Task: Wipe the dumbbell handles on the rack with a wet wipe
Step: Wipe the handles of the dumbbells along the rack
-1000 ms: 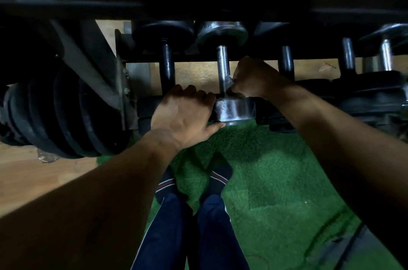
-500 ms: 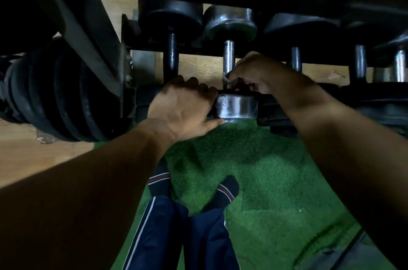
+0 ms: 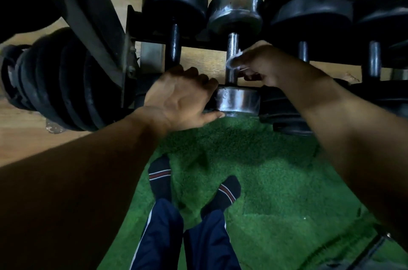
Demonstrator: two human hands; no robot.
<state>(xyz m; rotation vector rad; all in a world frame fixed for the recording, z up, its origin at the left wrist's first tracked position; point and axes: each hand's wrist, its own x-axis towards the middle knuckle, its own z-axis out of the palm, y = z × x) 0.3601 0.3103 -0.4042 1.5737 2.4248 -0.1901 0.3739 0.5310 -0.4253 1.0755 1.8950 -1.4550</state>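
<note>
A chrome dumbbell [image 3: 236, 99] lies across the dark rack [image 3: 152, 40], its knurled handle [image 3: 233, 46] running away from me. My right hand [image 3: 267, 66] is closed around the lower part of that handle with a pale wet wipe [image 3: 233, 60] pressed against the metal; only a strip of the wipe shows past my fingers. My left hand [image 3: 183, 101] rests on the black dumbbell head to the left, fingers curled over its top and thumb beneath, touching the side of the chrome head. Black dumbbells [image 3: 174, 44] flank the chrome one.
More black dumbbells [image 3: 373, 59] sit to the right on the same rack. A stack of black weight plates [image 3: 55, 84] hangs at the left by a slanted frame post. Below are green turf [image 3: 265, 170], wooden floor and my socked feet [image 3: 161, 179].
My right hand has slid with the wipe a little up the chrome handle, away from the near head. My left hand has kept its place on the black dumbbell head. The view has tilted.
</note>
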